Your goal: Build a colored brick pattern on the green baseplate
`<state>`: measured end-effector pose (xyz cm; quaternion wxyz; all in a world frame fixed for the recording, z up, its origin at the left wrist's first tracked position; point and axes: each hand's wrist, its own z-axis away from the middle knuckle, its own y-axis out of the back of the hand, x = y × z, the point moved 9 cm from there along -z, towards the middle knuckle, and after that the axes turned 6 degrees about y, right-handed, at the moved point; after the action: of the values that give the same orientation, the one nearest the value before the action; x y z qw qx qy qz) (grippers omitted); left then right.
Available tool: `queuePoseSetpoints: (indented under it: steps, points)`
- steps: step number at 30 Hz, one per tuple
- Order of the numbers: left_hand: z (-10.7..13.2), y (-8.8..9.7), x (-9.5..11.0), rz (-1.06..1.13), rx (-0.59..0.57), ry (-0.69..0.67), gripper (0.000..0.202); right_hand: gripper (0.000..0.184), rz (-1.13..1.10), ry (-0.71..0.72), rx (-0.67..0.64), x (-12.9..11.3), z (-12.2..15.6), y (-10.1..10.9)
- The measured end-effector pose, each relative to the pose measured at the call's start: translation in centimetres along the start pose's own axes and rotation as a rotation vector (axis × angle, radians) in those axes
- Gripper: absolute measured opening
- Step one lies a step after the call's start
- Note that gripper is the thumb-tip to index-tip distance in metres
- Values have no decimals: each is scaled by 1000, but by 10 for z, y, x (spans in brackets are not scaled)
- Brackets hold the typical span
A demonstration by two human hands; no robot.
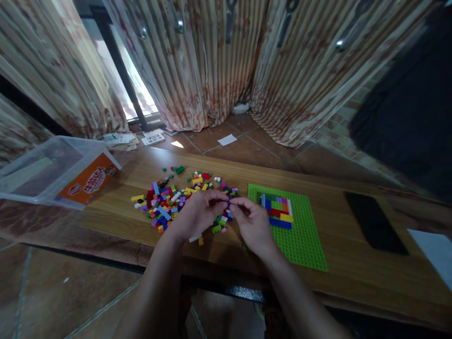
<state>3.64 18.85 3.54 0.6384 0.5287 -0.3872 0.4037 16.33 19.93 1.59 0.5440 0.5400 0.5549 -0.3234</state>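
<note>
A pile of small coloured bricks (169,200) lies spread on the wooden table (353,263). To its right lies a green baseplate (300,235) with a small patch of coloured bricks (278,212) built on its upper left part. My left hand (197,212) and my right hand (252,221) meet over the right edge of the pile, fingers curled and pinched together around something small that I cannot make out.
A clear plastic tub (42,172) with an orange label lies tipped at the table's left end. A black phone (374,219) and a white sheet (436,249) lie at the right. Striped curtains (197,66) hang behind, with papers (120,140) on the tiled floor.
</note>
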Motion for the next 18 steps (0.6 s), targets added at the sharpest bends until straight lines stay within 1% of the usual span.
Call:
queuePoseSetpoints:
  steps: [3, 5, 8, 10, 14, 18]
  points:
    - [0, 0, 6, 25, -22, -25, 16, 16, -76, -28, 28, 0, 3, 0]
    - [0, 0, 9, 45, -36, -47, 14, 18, -141, -74, 47, 2, 5, 0]
    - [2, -7, 9, 137, -105, -42, 15, 22, -251, -165, 67, 7, 9, 1]
    - [2, -12, 7, 178, -137, -36, 14, 22, -303, -199, 53, 8, 10, 2]
    - [1, -16, 8, 141, -128, -52, 11, 21, -326, -189, -22, 9, 11, 3]
    - [1, -18, 12, 40, -114, -63, 14, 21, -207, -124, -103, 8, 13, 6]
